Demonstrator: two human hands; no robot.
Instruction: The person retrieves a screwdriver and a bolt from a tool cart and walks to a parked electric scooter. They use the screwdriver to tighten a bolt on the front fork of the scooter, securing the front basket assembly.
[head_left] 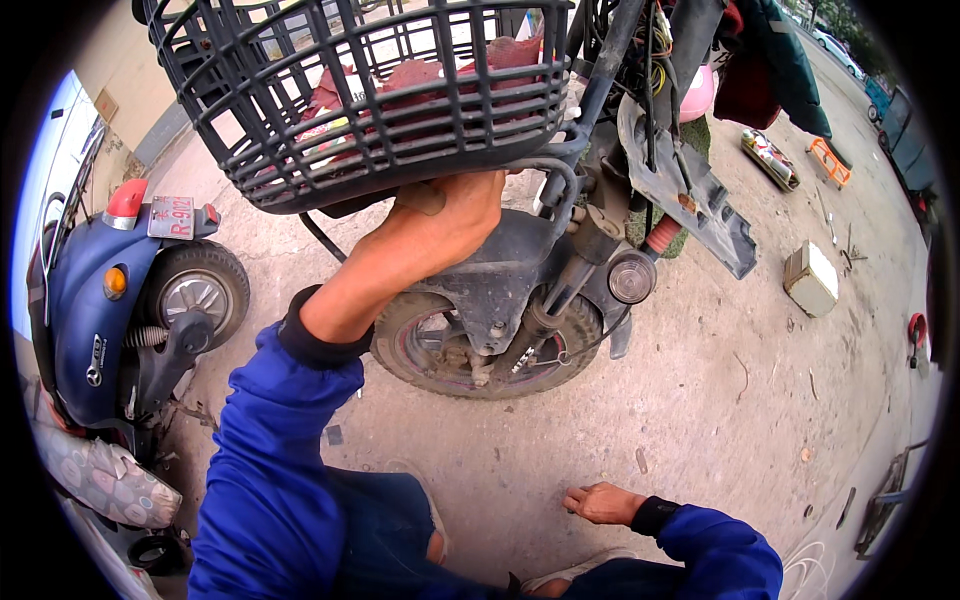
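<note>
Beneath the black plastic basket (400, 150) of a scooter, my left hand (455, 220) reaches up at the front, and its fingers are hidden behind the basket's lower edge. A brown patch sits on the back of that hand. Below it are the scooter's dusty black front fender (470, 270) and front wheel (420, 375). My right hand (600, 503) is low, over the concrete by my knees, its fingers curled together; what they hold, if anything, is too small to make out. Red cloth (410, 75) and packets lie in the basket.
A blue scooter (100, 300) stands at the left, by a patterned cushion-like bundle (110, 485). The scooter's loose front panel (690, 195) and round lamp (633, 277) stick out at the right. Farther right are a pale block (811, 279) and an orange stand (832, 163).
</note>
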